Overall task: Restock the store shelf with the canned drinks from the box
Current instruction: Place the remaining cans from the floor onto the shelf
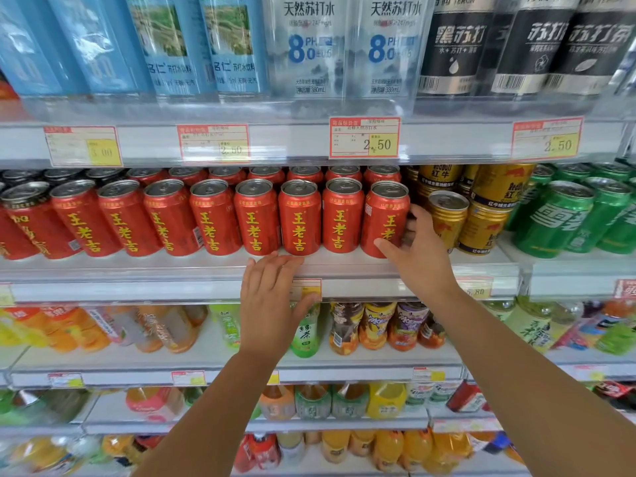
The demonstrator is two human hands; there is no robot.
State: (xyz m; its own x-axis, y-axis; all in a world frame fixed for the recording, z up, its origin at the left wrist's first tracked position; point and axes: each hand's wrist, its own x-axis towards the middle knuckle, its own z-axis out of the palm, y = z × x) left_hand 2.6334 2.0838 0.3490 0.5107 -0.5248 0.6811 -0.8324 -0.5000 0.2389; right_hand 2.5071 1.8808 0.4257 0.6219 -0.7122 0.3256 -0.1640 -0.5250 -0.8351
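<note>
The left hand (268,304) lies flat on the front edge of the pale grey store shelf (155,266). Its fingers are straight and hold nothing. At its 2 o'clock, the right hand (418,256) wraps thumb and fingers round the last red drink can with yellow letters (382,215) in the front row. Short gold cans (447,215) stand just beside it, at its 3 o'clock. A hard push sideways could knock them over. The box is not in view.

Head view, close, facing shelf (144,270) front, angled slightly down.
</note>
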